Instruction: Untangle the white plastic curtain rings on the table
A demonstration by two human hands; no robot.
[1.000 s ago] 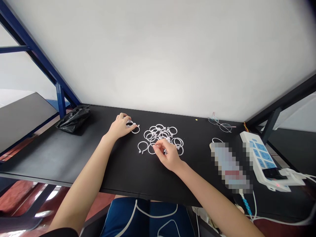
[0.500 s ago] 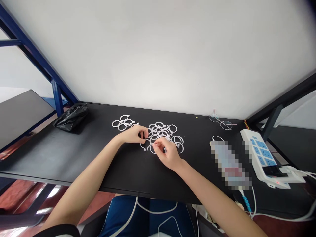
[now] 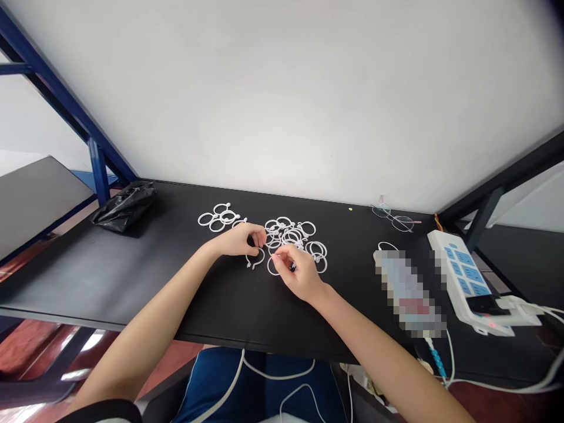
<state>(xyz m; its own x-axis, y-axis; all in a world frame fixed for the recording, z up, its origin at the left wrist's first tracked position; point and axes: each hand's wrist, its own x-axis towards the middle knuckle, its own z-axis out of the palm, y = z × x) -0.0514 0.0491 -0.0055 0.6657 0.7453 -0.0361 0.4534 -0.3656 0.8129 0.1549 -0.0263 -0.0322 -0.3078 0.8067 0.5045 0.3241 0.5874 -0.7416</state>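
Black desk point(image 3: 110, 276): left grip point(image 3: 241, 239) pinches ring point(image 3: 255, 258), now further left; right grip point(image 3: 293, 270) pinches another point(image 3: 273, 267).

On my desk point(image 3: 110, 282), the bag point(image 3: 126, 208) lies near the far left corner. A small cluster of rings point(image 3: 218, 217) sits by the far edge, just left of the main pile point(image 3: 291, 235) at mid-desk. Right of that, glasses point(image 3: 392, 217) lie along the far edge, and the power strip point(image 3: 462, 270) sits at the right end.
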